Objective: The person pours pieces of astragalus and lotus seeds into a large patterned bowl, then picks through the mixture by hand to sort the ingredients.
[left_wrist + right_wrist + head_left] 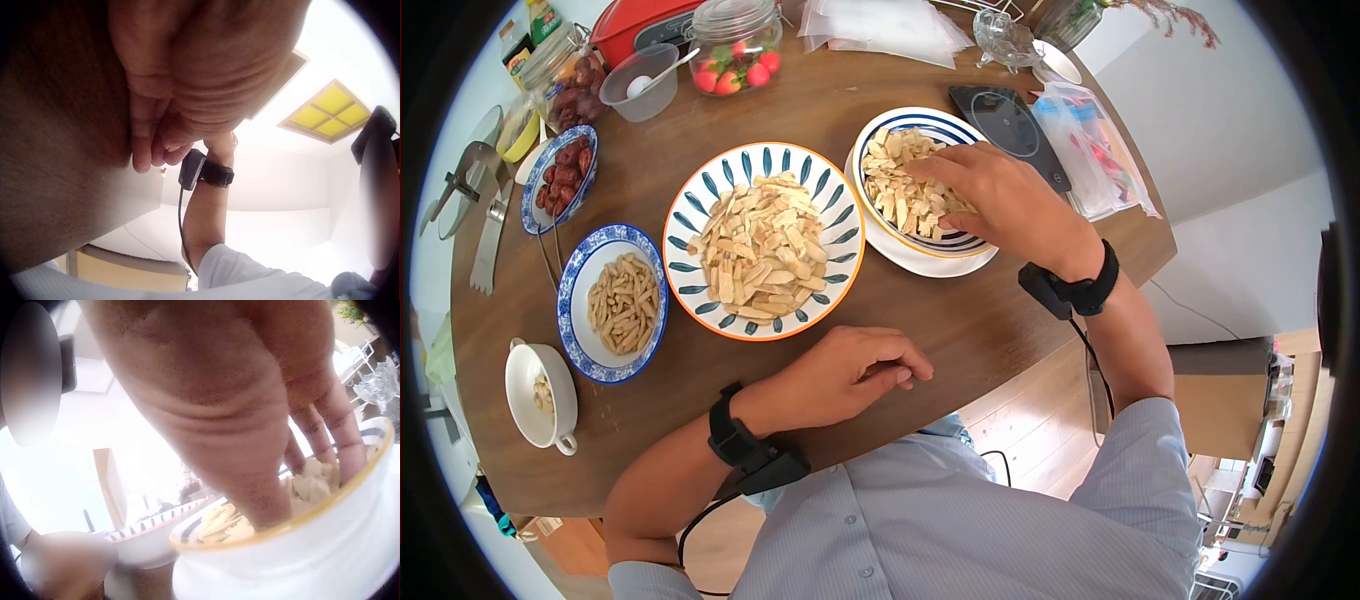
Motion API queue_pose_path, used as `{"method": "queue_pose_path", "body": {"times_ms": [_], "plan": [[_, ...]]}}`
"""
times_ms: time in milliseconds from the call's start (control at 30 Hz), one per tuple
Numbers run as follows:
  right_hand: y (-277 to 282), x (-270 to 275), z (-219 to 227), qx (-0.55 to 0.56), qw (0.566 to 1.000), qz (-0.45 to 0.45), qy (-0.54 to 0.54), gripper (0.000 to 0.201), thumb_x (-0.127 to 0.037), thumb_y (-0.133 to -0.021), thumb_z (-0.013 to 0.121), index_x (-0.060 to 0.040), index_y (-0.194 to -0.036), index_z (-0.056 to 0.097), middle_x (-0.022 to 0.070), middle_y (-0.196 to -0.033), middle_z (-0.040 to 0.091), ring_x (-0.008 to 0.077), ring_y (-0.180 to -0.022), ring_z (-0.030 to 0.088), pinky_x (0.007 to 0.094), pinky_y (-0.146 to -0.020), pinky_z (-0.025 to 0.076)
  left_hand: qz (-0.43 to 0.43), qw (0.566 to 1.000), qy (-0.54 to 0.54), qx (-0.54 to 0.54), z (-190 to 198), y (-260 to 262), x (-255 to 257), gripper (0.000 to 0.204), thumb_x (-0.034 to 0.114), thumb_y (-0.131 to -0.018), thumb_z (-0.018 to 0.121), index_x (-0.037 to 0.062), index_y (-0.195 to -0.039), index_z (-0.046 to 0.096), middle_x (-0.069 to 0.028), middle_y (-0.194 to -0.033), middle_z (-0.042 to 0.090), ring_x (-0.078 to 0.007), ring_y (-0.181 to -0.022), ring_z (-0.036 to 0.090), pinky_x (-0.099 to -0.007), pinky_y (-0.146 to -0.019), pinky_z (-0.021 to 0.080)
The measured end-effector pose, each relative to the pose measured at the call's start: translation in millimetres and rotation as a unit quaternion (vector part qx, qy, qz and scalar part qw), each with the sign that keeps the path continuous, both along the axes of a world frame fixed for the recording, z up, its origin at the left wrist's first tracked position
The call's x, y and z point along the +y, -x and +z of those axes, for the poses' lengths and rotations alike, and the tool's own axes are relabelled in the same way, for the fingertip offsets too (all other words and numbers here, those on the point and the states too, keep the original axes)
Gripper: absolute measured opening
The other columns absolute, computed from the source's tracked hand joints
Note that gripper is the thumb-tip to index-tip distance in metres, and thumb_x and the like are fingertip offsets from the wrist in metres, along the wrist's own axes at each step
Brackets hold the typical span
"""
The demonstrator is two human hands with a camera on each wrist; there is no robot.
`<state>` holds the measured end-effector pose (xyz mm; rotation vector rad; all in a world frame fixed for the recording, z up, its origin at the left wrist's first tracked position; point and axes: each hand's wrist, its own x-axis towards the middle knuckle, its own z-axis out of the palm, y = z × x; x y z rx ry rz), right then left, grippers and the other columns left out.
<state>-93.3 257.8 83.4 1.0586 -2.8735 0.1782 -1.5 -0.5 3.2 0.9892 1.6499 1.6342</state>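
Note:
My right hand (1015,205) reaches into a blue-striped bowl (978,137) of pale dried slices (887,190). In the right wrist view its thumb and bent fingers (348,440) go down into the slices (312,486), gripping a clump between them inside the rim. The bowl stands on a white plate (920,263). My left hand (830,375) rests at the table's near edge, fingers loosely curled and holding nothing. Ahead of it is a larger bowl with green petal marks (683,240), filled with similar slices (765,240).
Left on the table (640,420) stand a blue-rimmed bowl of short sticks (622,305), a small white pot (525,400) and a dish of red dates (565,178). Behind are a jar (735,45) and a plastic tub (640,95). A black scale (1008,130) and plastic bags (1090,150) lie right.

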Motion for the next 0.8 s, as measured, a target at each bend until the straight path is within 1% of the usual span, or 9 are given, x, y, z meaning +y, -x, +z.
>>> {"method": "queue_pose_path", "body": {"times_ms": [33,100,200,333,400,433,500,600,800], "plan": [[-1.3,-1.2,0.0,0.0,1.0,0.001,-0.001,0.055,-0.011,-0.083,0.079,-0.0154,-0.136,0.063,0.0161,-0.127,0.068,0.0378,-0.117,0.064,0.0461,-0.096,0.054,0.001,1.0,-0.001,0.0,0.3,0.1,-0.2,0.027,-0.009,-0.094,0.058,0.0001,-0.115,0.071,-0.0108,-0.114,0.072,-0.018,-0.097,0.071,-0.0307,-0.086,0.057],[-4.1,-3.2,-0.3,0.004,0.999,-0.004,0.032,0.042,-0.004,-0.082,0.076,-0.0125,-0.123,0.068,0.014,-0.117,0.071,0.0366,-0.107,0.067,0.0453,-0.088,0.057,0.0,1.0,0.001,-0.001,1.1,0.2,0.1,0.026,-0.01,-0.094,0.057,0.0,-0.115,0.071,-0.0107,-0.114,0.072,-0.018,-0.096,0.071,-0.0305,-0.086,0.057],[-1.7,0.7,-7.0,0.014,0.998,-0.006,0.06,0.033,-0.002,-0.082,0.075,-0.0097,-0.113,0.07,0.0139,-0.11,0.072,0.0359,-0.1,0.069,0.0443,-0.083,0.057,-0.001,1.0,0.002,-0.011,-0.4,-0.5,0.4,0.027,-0.01,-0.095,0.057,0.0,-0.115,0.071,-0.0108,-0.114,0.072,-0.018,-0.096,0.071,-0.0301,-0.086,0.057],[6.1,7.2,-6.4,-0.031,0.994,-0.027,0.103,0.027,0.001,-0.082,0.074,-0.0064,-0.107,0.071,0.0143,-0.102,0.072,0.036,-0.094,0.07,0.0439,-0.08,0.057,-0.002,1.0,0.001,-0.015,-0.7,-1.7,1.8,0.027,-0.011,-0.095,0.056,0.0001,-0.115,0.071,-0.0108,-0.114,0.072,-0.0177,-0.096,0.071,-0.0298,-0.085,0.057],[13.0,8.9,-5.4,-0.053,0.986,-0.017,0.158,0.019,0.002,-0.083,0.073,-0.0032,-0.101,0.072,0.0156,-0.095,0.073,0.0356,-0.087,0.071,0.042,-0.076,0.056,0.01,1.0,-0.019,-0.017,-1.0,-2.5,2.8,0.027,-0.011,-0.092,0.052,-0.0018,-0.111,0.068,-0.0104,-0.104,0.07,-0.0174,-0.09,0.068,-0.0296,-0.081,0.055],[14.5,8.9,-3.6,-0.053,0.986,-0.017,0.158,0.019,0.002,-0.083,0.073,-0.0032,-0.101,0.072,0.0156,-0.095,0.073,0.0356,-0.087,0.071,0.042,-0.076,0.056,0.009,1.0,-0.019,-0.017,-1.0,-2.6,2.7,0.027,-0.011,-0.092,0.052,-0.0018,-0.111,0.068,-0.0104,-0.104,0.07,-0.0174,-0.09,0.068,-0.0296,-0.081,0.055],[16.6,7.6,3.6,-0.094,0.985,-0.055,0.132,0.015,0.004,-0.086,0.074,-0.0008,-0.1,0.074,0.0117,-0.095,0.075,0.0244,-0.084,0.073,0.0343,-0.077,0.058,0.011,0.999,-0.028,-0.03,-0.8,-2.9,2.3,0.028,-0.011,-0.092,0.052,-0.0017,-0.112,0.069,-0.0099,-0.104,0.07,-0.017,-0.091,0.068,-0.0292,-0.082,0.055],[20.6,4.8,12.2,-0.152,0.974,-0.095,0.14,0.013,0.004,-0.087,0.073,-0.0003,-0.099,0.075,0.0109,-0.091,0.076,0.0216,-0.081,0.072,0.032,-0.077,0.057,0.008,0.999,-0.024,-0.026,-1.6,-2.7,2.1,0.028,-0.012,-0.092,0.052,-0.0016,-0.112,0.069,-0.0098,-0.105,0.07,-0.0166,-0.091,0.067,-0.029,-0.082,0.055],[27.7,0.0,20.7,-0.153,0.975,-0.078,0.144,0.013,0.004,-0.089,0.072,-0.0005,-0.101,0.075,0.0105,-0.092,0.076,0.0193,-0.083,0.072,0.0309,-0.078,0.056,0.01,0.999,-0.025,-0.024,-3.3,-3.2,2.2,0.028,-0.011,-0.092,0.052,-0.0014,-0.112,0.069,-0.0098,-0.104,0.07,-0.0168,-0.09,0.067,-0.0293,-0.081,0.055]]}}
